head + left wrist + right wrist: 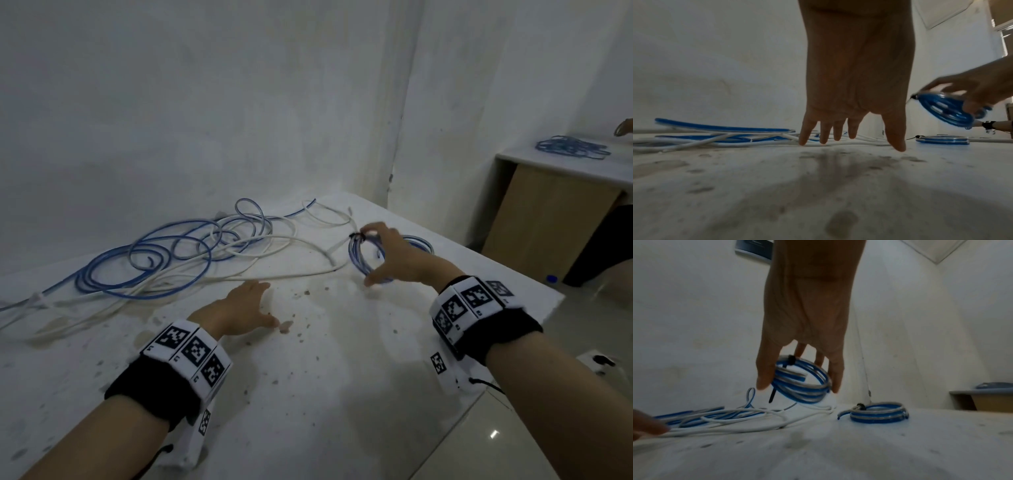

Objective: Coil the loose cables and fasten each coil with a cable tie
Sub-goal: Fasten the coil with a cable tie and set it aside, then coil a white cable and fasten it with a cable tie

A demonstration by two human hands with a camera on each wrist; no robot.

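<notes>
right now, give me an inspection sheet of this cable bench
surface: white table, stained and speckled with dark spots
job's things: held coil of blue cable, bound by a black cable tie; second tied coil lying flat on the table
clutter: nothing seen
hands: right hand grips the held coil above the table; left hand open, fingers spread, holding nothing
cables: loose blue and white cables tangled on the left of the table, uncoiled
surroundings: white walls; side table at right carrying more blue cable
</notes>
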